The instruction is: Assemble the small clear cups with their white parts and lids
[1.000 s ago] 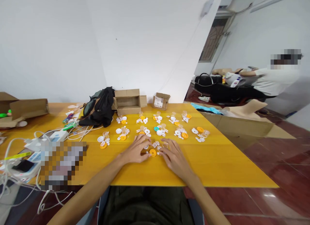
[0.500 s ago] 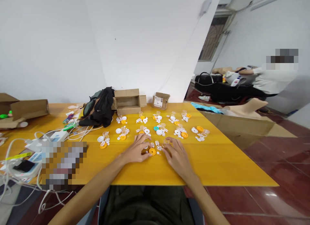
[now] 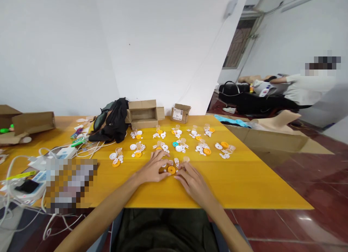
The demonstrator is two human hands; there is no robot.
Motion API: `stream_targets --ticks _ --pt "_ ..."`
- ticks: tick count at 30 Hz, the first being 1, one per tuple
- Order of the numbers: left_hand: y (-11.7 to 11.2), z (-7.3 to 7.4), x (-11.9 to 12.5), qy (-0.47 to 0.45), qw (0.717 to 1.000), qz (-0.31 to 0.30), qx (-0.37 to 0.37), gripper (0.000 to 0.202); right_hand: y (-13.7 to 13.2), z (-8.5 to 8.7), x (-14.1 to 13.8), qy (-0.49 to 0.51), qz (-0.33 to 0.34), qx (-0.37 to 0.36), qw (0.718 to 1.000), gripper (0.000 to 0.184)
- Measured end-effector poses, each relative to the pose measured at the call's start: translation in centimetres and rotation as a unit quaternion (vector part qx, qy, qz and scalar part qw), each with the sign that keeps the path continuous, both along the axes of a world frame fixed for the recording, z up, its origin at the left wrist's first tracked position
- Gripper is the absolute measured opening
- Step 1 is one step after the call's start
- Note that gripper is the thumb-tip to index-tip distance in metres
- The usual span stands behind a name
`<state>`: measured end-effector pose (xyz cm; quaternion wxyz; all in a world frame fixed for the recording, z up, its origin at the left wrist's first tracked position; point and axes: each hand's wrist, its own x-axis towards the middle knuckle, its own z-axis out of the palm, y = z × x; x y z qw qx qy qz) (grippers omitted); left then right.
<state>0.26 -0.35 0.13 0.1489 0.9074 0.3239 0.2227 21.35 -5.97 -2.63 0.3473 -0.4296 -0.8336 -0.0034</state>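
My left hand (image 3: 156,168) rests over the table with its fingers curved and thumb and forefinger apart. Its thumb tip is at the left edge of an orange ring-shaped disc (image 3: 172,170) lying flat. On the other side of that disc is my right hand (image 3: 192,179), its fingertips drawn together in a pinch; what they hold, if anything, is hidden. Small white perforated pieces (image 3: 176,160) lie just behind the disc. A clear plastic cup (image 3: 186,159) stands behind my right fingers. Part of a white piece (image 3: 164,165) shows under my left hand.
Several similar clusters of cups, discs and white pieces (image 3: 178,148) lie farther back on the table (image 3: 244,187). Cardboard boxes (image 3: 144,116) and a black bag (image 3: 115,121) stand behind them. Power strips and cables (image 3: 40,176) lie at left. A person (image 3: 307,85) sits at far right.
My right hand has moved left and slightly nearer me, from beside the clear cup to the right edge of the orange disc, its fingers closing together. My left hand stays in place.
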Motion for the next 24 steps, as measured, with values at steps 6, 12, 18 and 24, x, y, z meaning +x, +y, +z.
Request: stream_targets --ticks 6,12,18,24 --pt "0.1 -0.3 0.1 0.006 1.000 -0.008 -0.006 0.031 -0.3 0.1 0.4 0.004 -0.003 -0.012 1.000 0.007" --pt "0.0 0.1 0.2 -0.013 1.000 0.010 -0.015 0.019 -0.2 -0.4 0.6 0.012 -0.024 -0.016 1.000 0.010" --pt "-0.3 0.4 0.7 -0.065 0.997 0.029 -0.019 0.018 -0.1 -0.4 0.6 0.054 -0.008 -0.039 0.998 0.006" --pt "-0.8 0.2 1.8 -0.081 0.996 0.002 -0.022 0.020 0.1 0.6 1.5 0.193 -0.011 -0.090 0.977 0.016"
